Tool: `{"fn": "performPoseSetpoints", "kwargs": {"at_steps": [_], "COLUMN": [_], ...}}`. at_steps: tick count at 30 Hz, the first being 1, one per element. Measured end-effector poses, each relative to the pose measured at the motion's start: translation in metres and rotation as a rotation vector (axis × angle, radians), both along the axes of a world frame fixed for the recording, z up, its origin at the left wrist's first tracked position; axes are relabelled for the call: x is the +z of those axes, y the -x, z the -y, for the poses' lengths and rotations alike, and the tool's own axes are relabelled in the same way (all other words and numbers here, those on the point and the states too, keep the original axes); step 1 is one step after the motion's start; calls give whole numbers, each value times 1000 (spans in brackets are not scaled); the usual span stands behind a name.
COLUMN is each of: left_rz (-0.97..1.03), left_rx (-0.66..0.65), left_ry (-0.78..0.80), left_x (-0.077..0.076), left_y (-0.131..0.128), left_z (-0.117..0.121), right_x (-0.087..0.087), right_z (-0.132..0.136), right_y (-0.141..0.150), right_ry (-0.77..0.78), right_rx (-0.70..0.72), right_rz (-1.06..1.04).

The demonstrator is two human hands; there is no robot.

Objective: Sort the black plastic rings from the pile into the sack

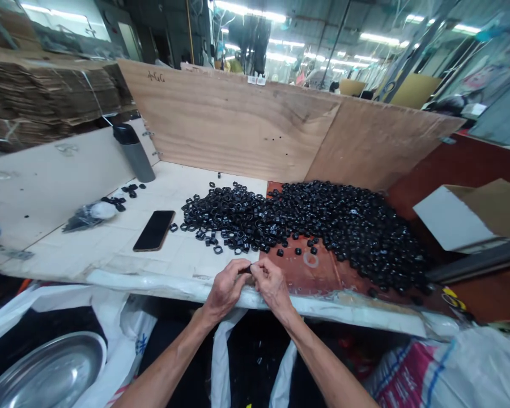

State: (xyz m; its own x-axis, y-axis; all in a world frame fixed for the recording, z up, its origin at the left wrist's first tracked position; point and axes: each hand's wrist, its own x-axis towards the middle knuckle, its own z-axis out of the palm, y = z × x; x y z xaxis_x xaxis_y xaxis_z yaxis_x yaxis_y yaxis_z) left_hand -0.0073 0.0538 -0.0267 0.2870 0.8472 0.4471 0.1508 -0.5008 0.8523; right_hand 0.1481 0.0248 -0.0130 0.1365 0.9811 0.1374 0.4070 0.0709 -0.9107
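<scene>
Both my hands meet at the front edge of the bench, fingertips close together. My left hand [228,286] pinches a small black part [247,270], whose exact kind is mostly hidden by the fingers. My right hand [272,283] has its thumb and fingers closed on the same small part from the other side. Just beyond them lies a heap of black rings [233,212] on the pale board. To its right, touching it, spreads a larger heap of small black caps [357,226] on the reddish-brown board.
A phone [154,230] lies left of the rings. Behind it are a grey bottle [136,153] and a plastic bag [85,218]. An open carton [463,218] stands at right. Wooden panels [233,124] wall the bench. Below are a metal bowl [55,374] and a woven sack [442,374].
</scene>
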Motion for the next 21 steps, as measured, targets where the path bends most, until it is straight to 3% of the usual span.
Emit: {"fn": "performPoseSetpoints", "kwargs": {"at_steps": [2,5,7,9,12,15,17,19,21], "left_rz": [26,104,126,77,-48,-143,-218,-316,-408], "left_rx": [-4,-61,-79,-33,51,-8,-157,-245,-112], "left_ry": [76,342,408,297,-43,-291,-315,-220,-67], "left_x": [4,14,15,10,-5,-10,0,15,27], "left_y": [-1,-3,-4,-4,-2,8,19,31,39], "left_z": [8,21,29,37,46,52,52,44,28], "right_x": [4,11,15,16,16,19,22,23,20], "right_z": [10,24,32,38,45,52,53,49,39], "right_y": [3,1,0,2,13,19,10,-13,-43], "right_ry": [7,-135,-181,-110,105,262,279,169,-16], "right_rx": [-25,32,56,27,-41,-25,4,-74,-275], "right_rz": [-6,62,91,34,-209,-332,-207,56,343]}}
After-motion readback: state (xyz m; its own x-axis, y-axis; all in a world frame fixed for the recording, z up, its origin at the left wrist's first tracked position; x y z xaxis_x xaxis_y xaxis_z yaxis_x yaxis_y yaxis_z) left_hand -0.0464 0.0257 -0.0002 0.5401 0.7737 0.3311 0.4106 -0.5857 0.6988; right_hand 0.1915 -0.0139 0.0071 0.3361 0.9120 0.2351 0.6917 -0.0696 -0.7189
